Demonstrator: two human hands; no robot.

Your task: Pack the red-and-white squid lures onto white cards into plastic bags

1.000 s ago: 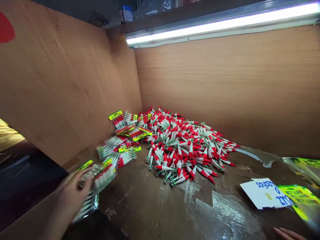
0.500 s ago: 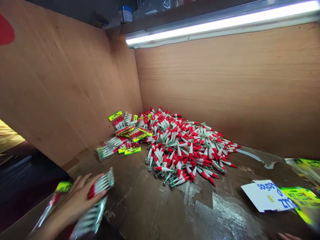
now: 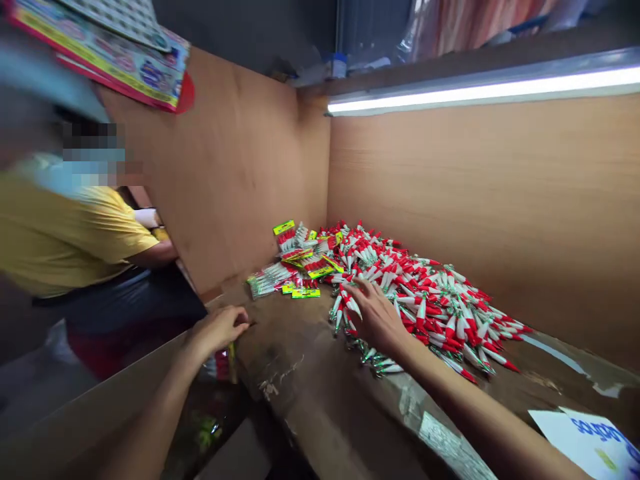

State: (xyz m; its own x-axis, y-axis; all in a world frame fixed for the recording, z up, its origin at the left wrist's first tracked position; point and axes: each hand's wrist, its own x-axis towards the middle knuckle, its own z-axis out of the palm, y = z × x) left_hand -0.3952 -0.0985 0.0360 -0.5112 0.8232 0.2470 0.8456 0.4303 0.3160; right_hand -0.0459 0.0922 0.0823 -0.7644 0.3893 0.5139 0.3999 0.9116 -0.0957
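A large heap of red and white lures (image 3: 425,293) with green-tinted hooks lies on the brown worktop (image 3: 320,400). My right hand (image 3: 375,317) reaches over the heap's left front, fingers spread and pointing at the lures. At the worktop's left edge is my left hand (image 3: 223,328), its fingers curled together; whatever they might hold is too small to make out. Below that hand, past the edge, a blurred packet with red and white contents (image 3: 217,365) shows. Filled packets with yellow headers (image 3: 305,263) are piled left of the heap.
A person in a yellow shirt (image 3: 75,233) is at the left, beyond a wooden partition (image 3: 250,167). White card (image 3: 590,440) lies at the right front. A lit tube lamp (image 3: 475,90) runs beneath the shelf above.
The view has swung left, bringing the person into sight. My left hand no longer has the lure packets it held. My right hand has come in from the bottom right to the heap.
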